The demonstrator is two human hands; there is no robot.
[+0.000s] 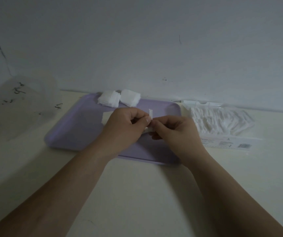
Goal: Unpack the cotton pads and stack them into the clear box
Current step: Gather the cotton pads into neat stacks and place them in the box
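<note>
The head camera looks down at two hands that meet over a flat purple plastic tray (79, 127) on a pale table (137, 194). The left hand (125, 124) and the right hand (173, 129) both have curled fingers. Their thumbs and fingertips pinch a thin white cotton piece (150, 115) between them. It stands on its edge, just above the tray. I cannot tell if it is one pad or a few.

Two white stacks of square cotton pads (110, 100) sit side by side at the far edge of the tray, close to the wall. Just beside the tray on the right lies an open clear plastic pack (222, 124). Many more white pads stand in rows inside it. Far to the left is a dim see-through shape (26, 100) with dark marks. It may be the clear box, but it is too blurry to be sure.

The pads look very light, soft and floppy. They will likely bend or fluff up if squeezed hard, and thin ones may stick together. A gentle pinch on two opposite edges of a small bunch seems best, so it stays square for stacking.
</note>
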